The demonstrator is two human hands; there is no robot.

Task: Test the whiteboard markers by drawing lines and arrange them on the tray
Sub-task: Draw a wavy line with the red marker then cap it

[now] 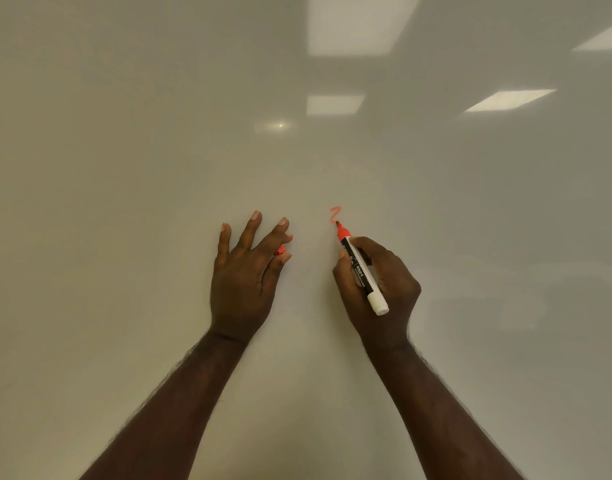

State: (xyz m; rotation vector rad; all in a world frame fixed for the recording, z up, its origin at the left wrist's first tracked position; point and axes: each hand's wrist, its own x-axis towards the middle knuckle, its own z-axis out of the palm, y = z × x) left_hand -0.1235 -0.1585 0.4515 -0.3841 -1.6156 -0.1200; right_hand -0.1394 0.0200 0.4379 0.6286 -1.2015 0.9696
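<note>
A glossy whiteboard (159, 168) fills the whole view. My right hand (380, 289) grips a red marker (361, 268) with a black-and-white barrel, its uncapped red tip touching the board. Just above the tip is a small red zigzag line (335, 214). My left hand (245, 268) is held against the board to the left, fingers spread. The red cap (280, 251) is pinched between its thumb and forefinger and is mostly hidden. No tray is in view.
Ceiling light panels reflect in the whiteboard at the upper right (353, 26). Both bare forearms reach up from the bottom edge. Blank board surface lies all around the hands.
</note>
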